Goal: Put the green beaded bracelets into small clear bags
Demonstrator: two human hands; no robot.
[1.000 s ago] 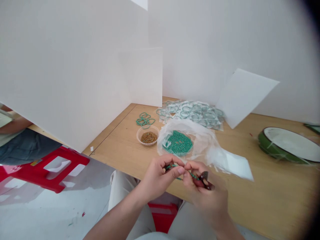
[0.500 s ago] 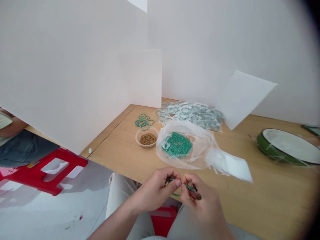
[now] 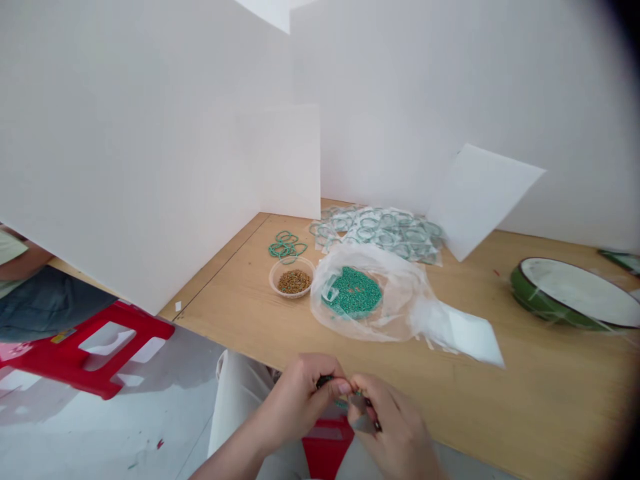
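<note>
My left hand (image 3: pixel 303 393) is closed at the table's front edge, thumb and fingers pinching a green bead bracelet (image 3: pixel 342 404) that is mostly hidden behind the fingers. Right beside it, my right hand (image 3: pixel 400 427) is closed round a small grey metal tool (image 3: pixel 366 421), blurred, that looks like scissors. Its fingertips meet the left thumb at the bracelet. Beyond the hands lies a clear plastic bag (image 3: pixel 400 327), open over a heap of green beads (image 3: pixel 355 292). A clear bowl (image 3: pixel 273 283) of gold-brown beads (image 3: pixel 294 282) stands to its left.
Several green bead bracelets (image 3: pixel 286 248) lie behind the bowl, and a pile of bagged bracelets (image 3: pixel 385 230) sits at the back. A green dish (image 3: pixel 530 303) stands at right. White panels (image 3: pixel 200 167) wall the table; a red stool (image 3: pixel 100 347) and another person's arm (image 3: pixel 25 263) show at left.
Both hands have moved slightly down and left. The grey tool in my right hand has swung into view beside the fingertips, and less of the bracelet shows.
</note>
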